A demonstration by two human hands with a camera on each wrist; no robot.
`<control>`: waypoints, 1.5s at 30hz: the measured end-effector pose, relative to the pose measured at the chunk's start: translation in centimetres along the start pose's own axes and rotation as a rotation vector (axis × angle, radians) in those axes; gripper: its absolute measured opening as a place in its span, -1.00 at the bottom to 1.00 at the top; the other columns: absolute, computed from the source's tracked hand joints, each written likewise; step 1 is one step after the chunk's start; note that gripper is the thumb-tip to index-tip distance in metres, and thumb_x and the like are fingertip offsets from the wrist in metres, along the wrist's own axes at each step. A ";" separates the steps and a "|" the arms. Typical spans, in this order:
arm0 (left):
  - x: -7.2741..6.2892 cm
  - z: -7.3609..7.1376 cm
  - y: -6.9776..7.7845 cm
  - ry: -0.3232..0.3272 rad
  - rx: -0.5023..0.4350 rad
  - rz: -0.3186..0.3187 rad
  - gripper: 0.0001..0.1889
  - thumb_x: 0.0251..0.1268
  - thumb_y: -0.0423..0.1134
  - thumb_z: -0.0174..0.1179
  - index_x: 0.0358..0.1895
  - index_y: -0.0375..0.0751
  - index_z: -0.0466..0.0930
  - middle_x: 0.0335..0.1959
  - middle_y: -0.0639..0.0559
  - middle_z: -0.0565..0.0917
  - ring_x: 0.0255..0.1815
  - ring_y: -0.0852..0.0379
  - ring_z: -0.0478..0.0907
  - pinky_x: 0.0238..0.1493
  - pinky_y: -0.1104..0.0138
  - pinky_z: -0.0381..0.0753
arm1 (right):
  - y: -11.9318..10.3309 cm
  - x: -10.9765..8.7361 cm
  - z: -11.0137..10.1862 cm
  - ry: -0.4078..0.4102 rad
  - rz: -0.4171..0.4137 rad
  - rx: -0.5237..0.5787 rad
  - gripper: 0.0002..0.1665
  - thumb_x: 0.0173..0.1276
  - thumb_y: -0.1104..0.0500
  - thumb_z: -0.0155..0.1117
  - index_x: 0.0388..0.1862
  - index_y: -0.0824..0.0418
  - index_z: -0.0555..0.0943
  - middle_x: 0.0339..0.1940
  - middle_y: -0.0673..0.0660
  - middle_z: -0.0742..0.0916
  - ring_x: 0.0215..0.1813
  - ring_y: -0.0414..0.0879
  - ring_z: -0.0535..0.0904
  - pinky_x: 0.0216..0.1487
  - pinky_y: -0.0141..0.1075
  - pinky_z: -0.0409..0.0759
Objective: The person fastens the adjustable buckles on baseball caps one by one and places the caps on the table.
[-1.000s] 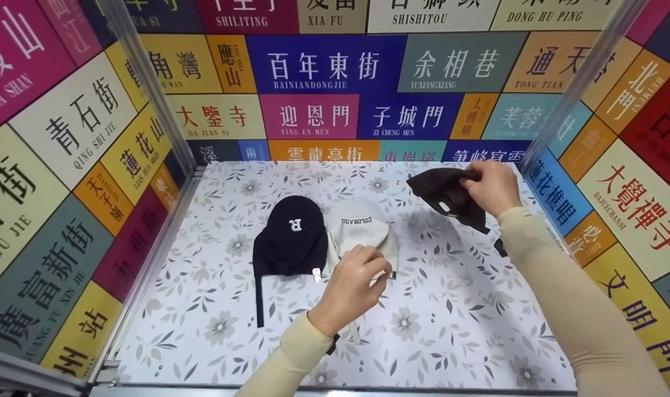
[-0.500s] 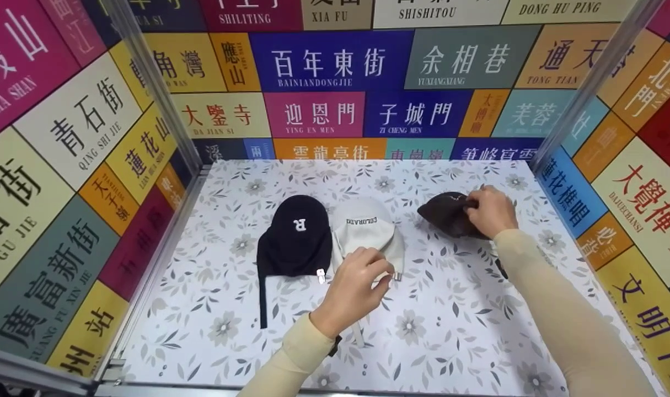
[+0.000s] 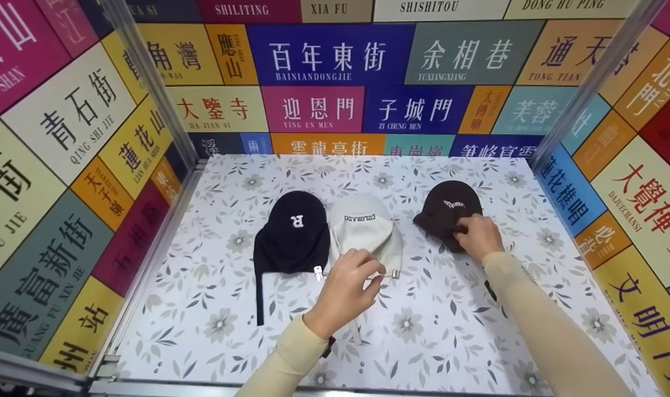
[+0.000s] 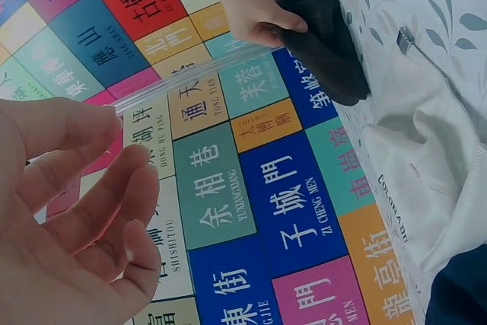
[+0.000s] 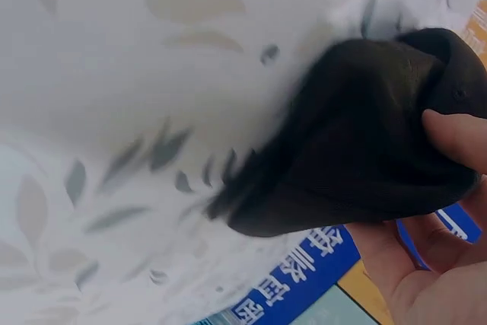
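Observation:
My right hand (image 3: pixel 480 237) pinches the near edge of a dark brown baseball cap (image 3: pixel 448 201), its crown and pale lettering facing up at the right of the table. In the right wrist view the thumb lies on the near face of the brown cap (image 5: pixel 342 142), with fingers beneath it. My left hand (image 3: pixel 343 292) hovers in front of a white cap (image 3: pixel 362 208) lettered COLORADO and partly covers it. In the left wrist view the fingers of my left hand (image 4: pixel 76 211) are loosely curled around nothing. A navy cap (image 3: pixel 293 242) with a white R lies left of the white one.
The floral-patterned table (image 3: pixel 219 331) has walls of colourful sign panels (image 3: pixel 318 110) behind and on both sides. Metal posts stand at its back corners. The navy cap's strap (image 3: pixel 260 300) trails toward the front.
My right hand has lowered the brown cap toward the table and turned it so its crown and lettering show. The left hand and the other two caps stay put.

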State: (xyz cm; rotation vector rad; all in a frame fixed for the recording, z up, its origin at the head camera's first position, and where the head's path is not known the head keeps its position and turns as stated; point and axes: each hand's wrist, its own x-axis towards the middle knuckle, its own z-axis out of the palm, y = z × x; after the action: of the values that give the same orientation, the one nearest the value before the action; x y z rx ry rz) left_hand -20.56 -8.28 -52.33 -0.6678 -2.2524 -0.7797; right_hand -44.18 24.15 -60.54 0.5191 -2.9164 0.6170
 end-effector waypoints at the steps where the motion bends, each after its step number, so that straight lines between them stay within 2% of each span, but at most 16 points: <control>1: -0.1 0.0 0.0 -0.002 0.000 -0.003 -0.83 0.07 -0.44 0.37 -0.33 -0.07 0.67 -0.29 0.15 0.57 -0.27 0.12 0.51 -0.21 0.31 0.45 | 0.0 -0.1 0.3 -0.004 0.004 0.006 -0.74 0.24 0.24 0.43 -0.09 0.28 0.74 -0.20 0.30 0.64 -0.08 0.32 0.53 0.02 0.23 0.45; 7: -0.4 -0.2 0.0 0.000 0.005 -0.007 -0.82 0.06 -0.45 0.38 -0.32 -0.09 0.67 -0.29 0.15 0.57 -0.27 0.11 0.51 -0.21 0.28 0.46 | 0.0 -0.8 1.4 -0.030 0.030 0.023 -0.75 0.25 0.26 0.41 -0.08 0.29 0.73 -0.19 0.30 0.64 -0.04 0.32 0.53 0.09 0.22 0.43; 14: -0.2 -0.7 -0.2 0.021 0.013 -0.011 -0.83 0.09 -0.44 0.37 -0.32 -0.07 0.67 -0.28 0.15 0.58 -0.26 0.10 0.52 -0.21 0.27 0.46 | -0.1 -0.5 1.5 -0.002 -0.011 0.023 -0.79 0.25 0.24 0.41 -0.13 0.26 0.73 -0.21 0.28 0.64 -0.07 0.33 0.53 0.04 0.22 0.44; 17: -0.2 -0.9 -0.3 0.026 0.018 -0.008 -0.83 0.09 -0.44 0.38 -0.32 -0.07 0.66 -0.28 0.14 0.58 -0.27 0.10 0.51 -0.23 0.27 0.46 | -0.3 -0.4 0.7 -0.034 0.004 0.018 -0.73 0.27 0.18 0.41 -0.07 0.24 0.72 -0.16 0.27 0.63 -0.02 0.33 0.53 0.05 0.24 0.45; 20: -0.4 -1.0 -0.3 0.029 0.022 -0.012 -0.83 0.08 -0.44 0.39 -0.33 -0.08 0.66 -0.29 0.14 0.57 -0.27 0.09 0.51 -0.24 0.27 0.46 | -0.9 -0.2 -0.8 -0.085 0.026 -0.009 -0.62 0.28 0.03 0.42 0.01 0.19 0.70 -0.09 0.27 0.61 0.05 0.35 0.51 0.04 0.29 0.43; 23: -0.5 -1.1 -0.3 0.029 0.024 -0.016 -0.84 0.09 -0.43 0.38 -0.32 -0.09 0.67 -0.30 0.14 0.57 -0.27 0.09 0.51 -0.24 0.27 0.46 | -2.0 0.3 -2.7 -0.082 0.033 -0.035 -0.55 0.27 -0.12 0.41 0.02 0.11 0.70 -0.04 0.26 0.61 0.09 0.34 0.49 0.01 0.31 0.43; 26: -0.6 -1.2 -0.4 0.033 0.023 -0.018 -0.86 0.11 -0.43 0.37 -0.32 -0.10 0.67 -0.30 0.13 0.57 -0.27 0.09 0.51 -0.23 0.26 0.47 | -3.7 1.0 -5.0 -0.013 0.020 -0.029 -0.55 0.28 -0.21 0.39 -0.02 0.05 0.72 0.04 0.26 0.62 0.13 0.33 0.47 0.01 0.32 0.41; 31: -0.6 -1.3 -0.4 0.043 0.022 -0.022 -0.86 0.11 -0.43 0.36 -0.32 -0.11 0.67 -0.30 0.14 0.58 -0.27 0.09 0.52 -0.23 0.25 0.46 | -7.5 2.4 -8.1 0.122 -0.049 0.009 -0.62 0.32 -0.13 0.38 -0.01 0.05 0.73 0.08 0.21 0.64 0.17 0.26 0.46 0.08 0.27 0.40; 35: -0.8 -1.4 -0.4 0.048 0.014 -0.022 -0.86 0.11 -0.44 0.36 -0.32 -0.11 0.68 -0.30 0.13 0.58 -0.27 0.09 0.52 -0.23 0.26 0.46 | -10.9 2.9 -9.1 0.205 -0.139 0.035 -0.71 0.35 -0.03 0.36 -0.03 0.06 0.73 0.05 0.14 0.66 0.15 0.18 0.47 0.08 0.17 0.43; 38: -0.9 -1.3 -0.4 0.049 0.006 -0.023 -0.86 0.10 -0.44 0.36 -0.33 -0.12 0.68 -0.31 0.13 0.58 -0.27 0.10 0.52 -0.21 0.28 0.46 | -13.4 2.8 -8.9 0.243 -0.215 0.057 -0.75 0.34 0.03 0.37 -0.06 0.07 0.73 0.01 0.12 0.67 0.10 0.14 0.49 0.05 0.10 0.45; 41: -1.0 -1.3 -0.5 0.047 0.007 -0.024 -0.86 0.10 -0.44 0.37 -0.33 -0.11 0.67 -0.31 0.13 0.57 -0.26 0.10 0.52 -0.21 0.29 0.46 | -15.8 2.7 -7.7 0.217 -0.267 0.051 -0.74 0.33 0.03 0.38 -0.05 0.05 0.73 0.01 0.10 0.67 0.09 0.12 0.50 0.04 0.08 0.49; 45: -0.9 -1.4 -0.3 0.052 0.016 -0.035 -0.84 0.08 -0.43 0.38 -0.34 -0.08 0.66 -0.31 0.14 0.58 -0.26 0.10 0.53 -0.21 0.27 0.45 | -18.4 2.4 -4.9 0.084 -0.292 0.022 -0.67 0.33 -0.03 0.39 0.04 -0.01 0.70 0.03 0.06 0.64 0.10 0.07 0.51 0.01 0.08 0.54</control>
State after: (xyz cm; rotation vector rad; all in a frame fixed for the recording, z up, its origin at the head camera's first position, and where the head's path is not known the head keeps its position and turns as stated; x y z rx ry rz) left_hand -19.62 -9.67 -52.27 -0.5957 -2.2267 -0.7862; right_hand -39.73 9.61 -48.82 0.8784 -2.6842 0.6139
